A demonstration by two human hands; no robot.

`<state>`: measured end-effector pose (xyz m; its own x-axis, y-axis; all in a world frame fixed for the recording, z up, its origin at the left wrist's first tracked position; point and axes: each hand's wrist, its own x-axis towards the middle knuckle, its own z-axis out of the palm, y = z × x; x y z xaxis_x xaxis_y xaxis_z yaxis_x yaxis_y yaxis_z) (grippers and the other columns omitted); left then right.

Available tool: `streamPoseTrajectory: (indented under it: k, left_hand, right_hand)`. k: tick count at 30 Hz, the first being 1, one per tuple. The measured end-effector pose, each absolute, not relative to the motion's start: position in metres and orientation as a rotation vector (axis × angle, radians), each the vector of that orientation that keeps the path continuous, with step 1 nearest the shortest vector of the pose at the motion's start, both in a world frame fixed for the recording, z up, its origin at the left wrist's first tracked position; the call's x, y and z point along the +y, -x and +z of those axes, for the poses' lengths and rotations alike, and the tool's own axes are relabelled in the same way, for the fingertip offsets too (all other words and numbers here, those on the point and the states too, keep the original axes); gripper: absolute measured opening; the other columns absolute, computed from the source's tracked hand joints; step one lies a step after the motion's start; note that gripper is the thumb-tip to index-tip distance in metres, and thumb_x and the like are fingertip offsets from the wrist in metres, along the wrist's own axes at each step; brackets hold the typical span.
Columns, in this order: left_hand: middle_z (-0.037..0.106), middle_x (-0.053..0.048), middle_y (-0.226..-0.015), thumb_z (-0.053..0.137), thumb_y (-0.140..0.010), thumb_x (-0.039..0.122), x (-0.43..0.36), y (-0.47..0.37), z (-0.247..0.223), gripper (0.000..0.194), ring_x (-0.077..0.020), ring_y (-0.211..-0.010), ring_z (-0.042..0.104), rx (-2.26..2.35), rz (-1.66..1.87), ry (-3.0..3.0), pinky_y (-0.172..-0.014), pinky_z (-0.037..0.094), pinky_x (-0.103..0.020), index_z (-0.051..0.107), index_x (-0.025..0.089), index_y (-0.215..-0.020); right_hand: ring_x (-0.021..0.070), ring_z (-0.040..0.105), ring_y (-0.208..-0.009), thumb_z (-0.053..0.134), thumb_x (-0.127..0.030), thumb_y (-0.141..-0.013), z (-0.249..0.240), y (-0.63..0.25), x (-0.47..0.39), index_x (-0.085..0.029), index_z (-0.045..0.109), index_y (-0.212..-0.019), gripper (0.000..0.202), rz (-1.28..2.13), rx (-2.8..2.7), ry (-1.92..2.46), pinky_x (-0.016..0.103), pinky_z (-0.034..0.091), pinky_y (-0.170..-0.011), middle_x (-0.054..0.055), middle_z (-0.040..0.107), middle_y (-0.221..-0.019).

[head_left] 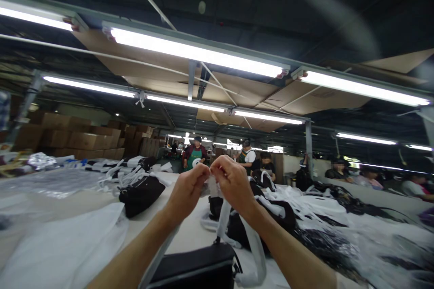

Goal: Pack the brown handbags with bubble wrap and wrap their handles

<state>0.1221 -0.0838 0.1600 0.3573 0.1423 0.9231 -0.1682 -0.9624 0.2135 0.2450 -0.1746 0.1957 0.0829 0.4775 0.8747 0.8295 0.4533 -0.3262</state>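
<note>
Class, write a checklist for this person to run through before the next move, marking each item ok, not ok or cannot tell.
1. Left hand and right hand close together, pinching the thin white wrapping: ok.
2. Wrapping's end secured: cannot tell, the hands hide it.
3. Long, white-covered strap pulled straight: not ok, it hangs in a loop.
4. Black, rectangular bag fully in view: not ok, the picture's edge cuts it off.

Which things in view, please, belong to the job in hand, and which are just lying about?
In the job, seemingly:
white wrapping, pinched by left hand and right hand
nearest black bag, below the hands

Apparently lying about:
farther black bag, left
white sheet, left
cardboard boxes, stacked behind
</note>
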Motion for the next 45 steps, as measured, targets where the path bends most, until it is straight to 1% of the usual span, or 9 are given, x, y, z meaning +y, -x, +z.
streamPoseTrajectory:
  k: [8,11,18,22,27,32,38,42,45]
  left_hand:
    - [0.054,0.005,-0.075,0.048,-0.092,0.025,-0.077,-0.107,0.174,0.007,-0.0106,-0.063,0.045,-0.109,1.403,-2.441,-0.06,0.036,-0.022,0.049,0.02,-0.098]
    - [0.057,0.005,-0.079,0.053,-0.088,0.021,-0.078,-0.102,0.18,0.025,-0.0101,-0.061,0.048,-0.121,1.311,-2.465,-0.06,0.037,-0.022,0.046,0.022,-0.112]
    - [0.062,0.001,-0.084,0.046,-0.094,0.025,-0.077,-0.102,0.172,0.005,-0.0149,-0.075,0.057,-0.151,1.259,-2.579,-0.071,0.043,-0.026,0.045,0.022,-0.096]
    - [0.068,-0.005,-0.096,0.069,-0.078,0.02,-0.089,-0.099,0.169,0.054,-0.0246,-0.085,0.063,0.274,1.321,-2.957,-0.074,0.046,-0.034,0.037,0.018,-0.122]
    - [0.07,-0.006,-0.092,0.041,-0.09,0.001,-0.095,-0.095,0.174,0.026,-0.0245,-0.085,0.067,0.572,1.425,-3.385,-0.074,0.045,-0.035,0.049,0.02,-0.107]
    - [0.073,-0.003,-0.087,0.044,-0.092,0.007,-0.048,-0.091,0.179,0.025,-0.0229,-0.08,0.07,0.674,1.281,-3.388,-0.077,0.047,-0.032,0.049,0.021,-0.113]
    - [0.073,-0.014,-0.086,0.041,-0.092,0.01,0.006,-0.086,0.194,0.028,-0.0299,-0.082,0.071,1.079,1.382,-3.274,-0.08,0.046,-0.039,0.05,0.011,-0.119]
    - [0.073,-0.011,-0.09,0.04,-0.093,0.011,0.017,-0.11,0.201,0.024,-0.0262,-0.083,0.07,1.184,1.429,-3.21,-0.077,0.045,-0.033,0.06,0.016,-0.106]
    - [0.07,-0.01,-0.103,0.033,-0.099,0.019,0.02,-0.133,0.198,0.028,-0.0246,-0.093,0.068,1.137,1.558,-3.145,-0.08,0.044,-0.032,0.058,0.016,-0.113]
  right_hand:
    - [0.0122,0.044,-0.059,0.059,-0.039,-0.075,0.209,-0.258,-0.154,-0.019,0.057,-0.069,0.021,0.063,-1.578,1.073,0.024,0.035,-0.056,-0.004,0.051,-0.062]
    - [0.0117,0.045,-0.062,0.064,-0.039,-0.073,0.222,-0.258,-0.157,-0.018,0.06,-0.07,0.022,0.135,-1.622,1.026,0.024,0.036,-0.058,-0.003,0.055,-0.066]
    - [0.0098,0.039,-0.053,0.06,-0.04,-0.078,0.215,-0.253,-0.145,-0.019,0.055,-0.07,0.023,0.113,-1.467,0.978,0.023,0.031,-0.051,-0.005,0.048,-0.06]
    - [0.01,0.045,-0.055,0.067,-0.037,-0.071,0.223,-0.254,-0.143,-0.017,0.06,-0.065,0.022,0.157,-1.561,0.985,0.022,0.033,-0.051,-0.002,0.057,-0.059]
    - [0.0073,0.043,-0.047,0.065,-0.039,-0.074,0.244,-0.243,-0.144,-0.019,0.055,-0.069,0.023,0.274,-1.551,0.912,0.02,0.033,-0.045,-0.003,0.061,-0.061]
    - [0.01,0.056,-0.061,0.069,-0.035,-0.076,0.248,-0.253,-0.136,-0.02,0.056,-0.075,0.021,0.312,-1.557,0.867,0.022,0.048,-0.06,-0.002,0.065,-0.071]
    - [0.0252,0.061,-0.103,0.065,-0.057,-0.081,0.175,-0.325,-0.138,-0.018,0.068,-0.095,0.041,0.446,-1.625,1.37,0.041,0.052,-0.086,0.01,0.068,-0.109]
    - [0.0261,0.063,-0.102,0.081,-0.045,-0.066,0.098,-0.352,-0.148,-0.019,0.072,-0.105,0.048,0.597,-1.782,1.498,0.042,0.049,-0.093,0.005,0.07,-0.102]
    - [0.0264,0.06,-0.11,0.089,-0.031,-0.053,0.055,-0.356,-0.154,-0.021,0.06,-0.129,0.081,0.582,-1.821,1.567,0.041,0.045,-0.101,0.005,0.067,-0.113]
